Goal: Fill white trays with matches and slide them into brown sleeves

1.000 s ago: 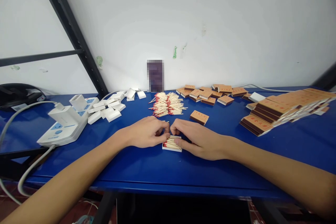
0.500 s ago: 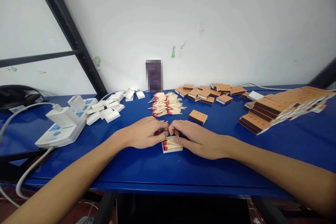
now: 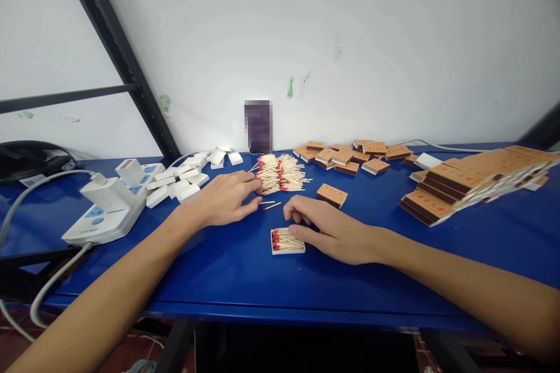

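Note:
A white matchbox tray [image 3: 287,253] filled with red-headed matches lies on the blue table in front of me. My right hand [image 3: 321,227] rests at the tray's right end, its thumb over the matches and its fingers curled but apart. At the left edge of a large heap of matches [image 3: 284,173] is my left hand [image 3: 230,197], thumb and fingers spread. Its fingertips reach the match heads there; no match shows in its grasp. Two loose matches [image 3: 272,206] lie between the heap and the tray.
Several empty white trays [image 3: 179,178] are piled at the left, by a white power strip [image 3: 105,215] with plugs and cables. Orange-brown matchboxes [image 3: 343,156] lie behind, one matchbox [image 3: 331,194] nearer, and a stack [image 3: 459,183] stands right. A pixelated dark rectangle [image 3: 259,126] is by the wall.
My left hand has left the tray and moved left and away from me to the match heap, its fingers opening. My right hand has stayed by the tray.

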Demonstrator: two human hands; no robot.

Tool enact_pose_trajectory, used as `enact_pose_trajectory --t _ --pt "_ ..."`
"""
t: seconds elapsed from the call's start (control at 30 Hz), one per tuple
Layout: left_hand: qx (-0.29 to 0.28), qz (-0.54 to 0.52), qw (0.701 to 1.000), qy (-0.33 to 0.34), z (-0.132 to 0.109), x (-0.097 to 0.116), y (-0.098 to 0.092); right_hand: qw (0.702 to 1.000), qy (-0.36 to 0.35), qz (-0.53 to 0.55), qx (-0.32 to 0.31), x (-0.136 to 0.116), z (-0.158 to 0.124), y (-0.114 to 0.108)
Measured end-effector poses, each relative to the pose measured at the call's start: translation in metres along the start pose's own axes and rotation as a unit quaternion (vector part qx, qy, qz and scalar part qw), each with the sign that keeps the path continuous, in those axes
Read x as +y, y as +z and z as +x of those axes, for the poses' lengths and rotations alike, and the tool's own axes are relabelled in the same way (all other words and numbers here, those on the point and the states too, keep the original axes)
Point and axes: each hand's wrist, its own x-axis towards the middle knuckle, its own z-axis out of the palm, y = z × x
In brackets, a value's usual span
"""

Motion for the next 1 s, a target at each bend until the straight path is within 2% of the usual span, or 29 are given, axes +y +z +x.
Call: enact_pose_trajectory --t 0.13,0.23,0.37,0.47,0.57,0.67,0.83,1.0 --pt "-0.003 0.029 0.999 0.023 0.003 0.005 0.009 0.989 0.042 -0.126 0.062 0.014 0.005 -0.001" --pt "-0.005 0.009 0.999 0.037 0.007 0.009 0.016 0.969 0.072 -0.229 0.054 0.022 0.01 -0.005" --pt "-0.019 -0.067 0.997 0.031 0.007 0.012 0.013 0.95 0.101 -0.294 0.026 0.027 0.016 -0.008" --pt "-0.049 -0.146 0.988 0.023 0.005 0.011 0.005 0.943 0.1 -0.317 0.02 0.031 0.019 -0.007" --pt "-0.107 -0.224 0.969 0.005 0.002 0.009 -0.003 0.941 0.089 -0.327 0.017 0.035 0.02 -0.006" --pt "-0.141 -0.244 0.959 -0.022 0.001 0.008 -0.009 0.938 0.091 -0.334 0.025 0.037 0.02 -0.005" --pt "-0.153 -0.213 0.965 -0.028 0.0 0.013 -0.011 0.938 0.097 -0.332 0.025 0.037 0.02 -0.005" --pt "-0.139 -0.208 0.968 -0.019 -0.001 0.015 -0.011 0.942 0.106 -0.317 0.029 0.037 0.019 -0.006"
